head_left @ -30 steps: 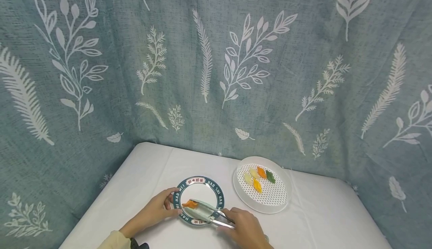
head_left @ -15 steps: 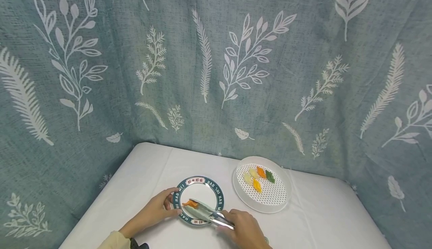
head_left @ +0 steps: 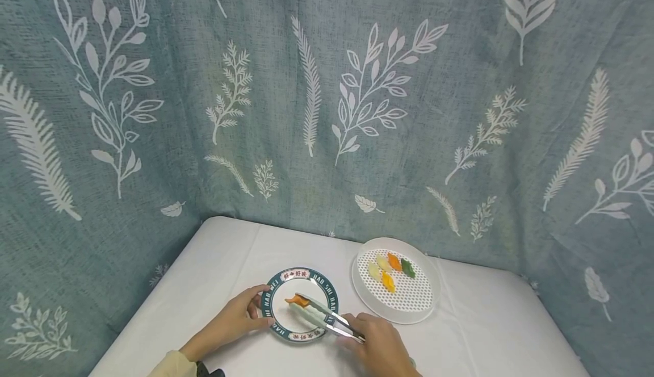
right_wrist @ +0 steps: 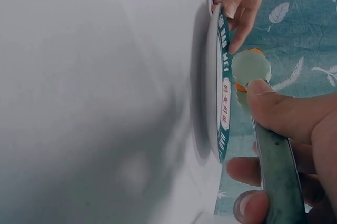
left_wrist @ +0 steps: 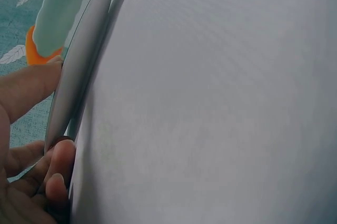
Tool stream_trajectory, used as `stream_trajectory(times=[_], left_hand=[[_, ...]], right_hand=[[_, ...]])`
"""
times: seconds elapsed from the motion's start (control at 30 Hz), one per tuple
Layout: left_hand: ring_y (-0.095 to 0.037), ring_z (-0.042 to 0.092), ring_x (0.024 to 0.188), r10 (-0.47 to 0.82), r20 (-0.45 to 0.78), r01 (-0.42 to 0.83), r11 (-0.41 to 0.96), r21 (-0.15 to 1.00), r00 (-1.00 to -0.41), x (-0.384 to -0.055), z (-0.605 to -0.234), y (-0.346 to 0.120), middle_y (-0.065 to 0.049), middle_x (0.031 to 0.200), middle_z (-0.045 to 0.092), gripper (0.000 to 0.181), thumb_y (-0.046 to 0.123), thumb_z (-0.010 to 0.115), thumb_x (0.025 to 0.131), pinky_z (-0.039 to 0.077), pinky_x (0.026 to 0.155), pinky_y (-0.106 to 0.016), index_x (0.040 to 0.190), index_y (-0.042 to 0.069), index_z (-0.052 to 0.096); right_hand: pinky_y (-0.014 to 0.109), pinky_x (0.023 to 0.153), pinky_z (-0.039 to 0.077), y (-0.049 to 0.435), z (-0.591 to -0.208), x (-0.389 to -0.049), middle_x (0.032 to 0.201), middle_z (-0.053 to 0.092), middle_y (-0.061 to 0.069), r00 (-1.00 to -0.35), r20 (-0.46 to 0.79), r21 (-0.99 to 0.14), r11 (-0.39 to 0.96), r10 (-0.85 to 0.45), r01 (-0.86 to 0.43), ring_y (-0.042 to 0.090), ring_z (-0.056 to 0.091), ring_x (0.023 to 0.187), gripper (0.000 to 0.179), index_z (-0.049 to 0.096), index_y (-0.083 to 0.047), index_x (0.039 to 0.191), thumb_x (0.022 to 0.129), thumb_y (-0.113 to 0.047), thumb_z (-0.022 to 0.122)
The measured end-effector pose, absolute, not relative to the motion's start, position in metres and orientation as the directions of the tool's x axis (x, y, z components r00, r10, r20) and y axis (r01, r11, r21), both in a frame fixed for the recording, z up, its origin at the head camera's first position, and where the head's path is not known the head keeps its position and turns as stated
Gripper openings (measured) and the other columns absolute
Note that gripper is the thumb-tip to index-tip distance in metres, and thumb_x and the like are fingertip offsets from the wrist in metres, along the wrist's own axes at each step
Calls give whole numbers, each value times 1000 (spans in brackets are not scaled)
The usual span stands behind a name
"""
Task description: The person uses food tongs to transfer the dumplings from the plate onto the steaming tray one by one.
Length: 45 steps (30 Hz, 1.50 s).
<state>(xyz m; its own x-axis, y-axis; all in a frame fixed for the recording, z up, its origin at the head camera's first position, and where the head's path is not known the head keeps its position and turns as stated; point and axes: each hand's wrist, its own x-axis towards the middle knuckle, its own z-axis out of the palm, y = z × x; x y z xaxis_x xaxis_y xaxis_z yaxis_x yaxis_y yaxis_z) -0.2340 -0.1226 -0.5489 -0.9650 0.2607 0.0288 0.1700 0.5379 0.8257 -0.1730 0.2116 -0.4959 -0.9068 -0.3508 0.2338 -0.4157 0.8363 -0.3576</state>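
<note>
My left hand [head_left: 237,317] grips the left edge of a white plate [head_left: 301,273] with a dark green lettered rim. In the left wrist view its thumb [left_wrist: 31,87] lies on the rim and the other fingers curl underneath. My right hand [head_left: 375,340] holds metal tongs [right_wrist: 276,166] with pale green tips, the thumb pressing along the upper arm. Between those tips is an orange dumpling [head_left: 297,300], partly hidden by them. The tips and dumpling are over the plate, apart from its surface in the right wrist view.
To the right behind the plate stands a round white steamer tray [head_left: 409,297] with a perforated base. Several small dumplings lie in it: orange [head_left: 394,262], green [head_left: 407,268], yellow [head_left: 388,282] and pale ones. A leaf-patterned curtain [head_left: 327,110] hangs around the white table [head_left: 230,252].
The tongs and orange dumpling have moved slightly up and to the right over the plate. My left hand and the plate stay in place.
</note>
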Motion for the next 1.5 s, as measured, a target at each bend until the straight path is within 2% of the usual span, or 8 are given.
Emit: stream_trajectory(times=[0.27, 0.37, 0.73, 0.87, 1.07, 1.23, 1.4, 1.5], left_hand=[[-15, 54, 78, 257, 37, 178, 549, 817, -966, -234, -549, -121, 2, 99, 58, 84, 39, 90, 77, 46, 67, -28, 146, 9, 53], [-15, 54, 78, 254, 36, 175, 550, 816, -967, -233, -548, -121, 2, 99, 58, 84, 39, 90, 77, 46, 67, -28, 146, 8, 53], [-14, 54, 78, 248, 34, 170, 552, 816, -968, -233, -548, -120, 2, 99, 58, 84, 40, 89, 77, 47, 69, -29, 147, 9, 53], [-14, 54, 78, 238, 31, 163, 560, 812, -971, -232, -547, -120, 3, 99, 58, 84, 40, 89, 77, 47, 69, -29, 147, 9, 53], [-13, 54, 78, 234, 28, 158, 561, 812, -972, -231, -547, -120, 4, 99, 58, 84, 40, 88, 78, 47, 69, -27, 147, 9, 53], [-14, 54, 78, 244, 27, 163, 557, 815, -969, -232, -547, -121, 3, 100, 57, 84, 41, 88, 79, 47, 69, -28, 147, 9, 52], [-14, 54, 79, 244, 22, 159, 559, 814, -970, -233, -548, -121, 2, 100, 57, 85, 42, 88, 78, 47, 69, -29, 148, 9, 52], [-14, 54, 79, 245, 22, 160, 561, 812, -969, -233, -548, -121, 3, 100, 57, 85, 42, 88, 78, 47, 69, -28, 148, 9, 52]], right_hand=[[23, 57, 39, 222, -491, -173, 71, 49, -20, -913, 249, -352, 849, -322, -395, 1, 41, 63, 43, 78, -18, 119, 85, -43, 82], [23, 57, 37, 226, -488, -173, 70, 47, -19, -918, 256, -347, 858, -303, -380, 1, 41, 63, 43, 78, -17, 120, 85, -43, 82], [22, 57, 42, 242, -477, -172, 79, 61, -19, -934, 297, -374, 875, -200, -306, 1, 45, 63, 48, 79, -15, 119, 82, -44, 84], [25, 62, 46, 251, -474, -171, 88, 70, -14, -935, 319, -367, 889, -155, -272, 3, 48, 66, 50, 79, -14, 120, 80, -45, 85], [28, 61, 45, 267, -470, -171, 85, 70, -11, -944, 313, -352, 911, -103, -216, 7, 49, 66, 52, 78, -11, 121, 81, -44, 85], [38, 71, 55, 285, -470, -171, 99, 77, 2, -929, 360, -331, 920, -84, -211, 15, 66, 79, 52, 77, -8, 121, 83, -41, 85], [43, 73, 56, 306, -471, -171, 102, 77, 6, -930, 364, -330, 924, -61, -190, 23, 71, 85, 53, 76, -6, 122, 84, -42, 84], [40, 68, 53, 317, -471, -171, 98, 76, 6, -936, 350, -332, 929, -41, -165, 20, 67, 78, 53, 75, -5, 123, 86, -42, 83]])
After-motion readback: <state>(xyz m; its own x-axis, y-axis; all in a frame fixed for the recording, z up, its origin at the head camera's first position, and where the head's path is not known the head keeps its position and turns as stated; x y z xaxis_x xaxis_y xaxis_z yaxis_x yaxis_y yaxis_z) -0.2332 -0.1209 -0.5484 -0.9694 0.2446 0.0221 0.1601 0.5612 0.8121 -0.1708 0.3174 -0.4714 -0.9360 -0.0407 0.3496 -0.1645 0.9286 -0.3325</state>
